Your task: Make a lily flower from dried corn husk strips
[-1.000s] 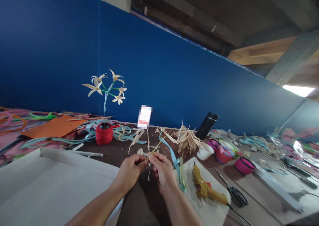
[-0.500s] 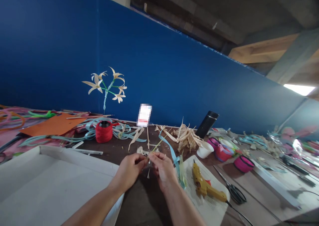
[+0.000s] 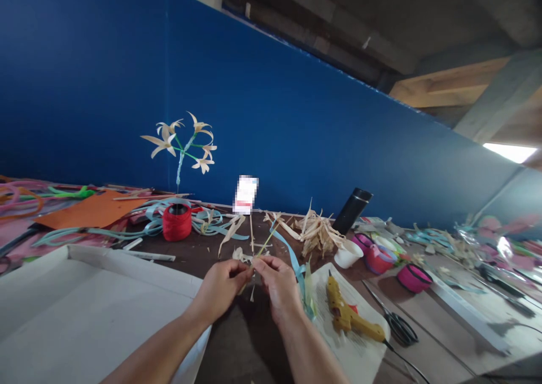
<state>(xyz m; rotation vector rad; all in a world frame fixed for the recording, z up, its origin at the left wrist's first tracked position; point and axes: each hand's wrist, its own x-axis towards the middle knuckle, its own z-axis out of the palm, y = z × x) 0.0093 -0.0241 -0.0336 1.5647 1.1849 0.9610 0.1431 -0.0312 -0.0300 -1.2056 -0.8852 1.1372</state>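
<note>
Both of my hands meet over the dark table in the middle of the view. My left hand (image 3: 222,291) is closed in a pinch, and my right hand (image 3: 280,288) pinches right beside it. A thin yellow-green strip (image 3: 266,241) rises from between the fingertips, slanting up to the right. The part inside the fingers is hidden, and I cannot tell what else they hold. Just behind the fingers lie small pale scraps (image 3: 241,255). A light blue ribbon (image 3: 290,251) curls down beside my right hand.
A white tray (image 3: 139,260) fills the left front. Red thread spool (image 3: 176,226), flower spray (image 3: 182,147) and phone (image 3: 245,194) stand behind. To the right are dried husks (image 3: 319,234), a white cup (image 3: 349,254), a black bottle (image 3: 353,212), a yellow glue gun (image 3: 349,316) and scissors (image 3: 400,324).
My fingers have shifted slightly at the pinch, and the thin strip stands a little steeper. The rest of the table looks the same.
</note>
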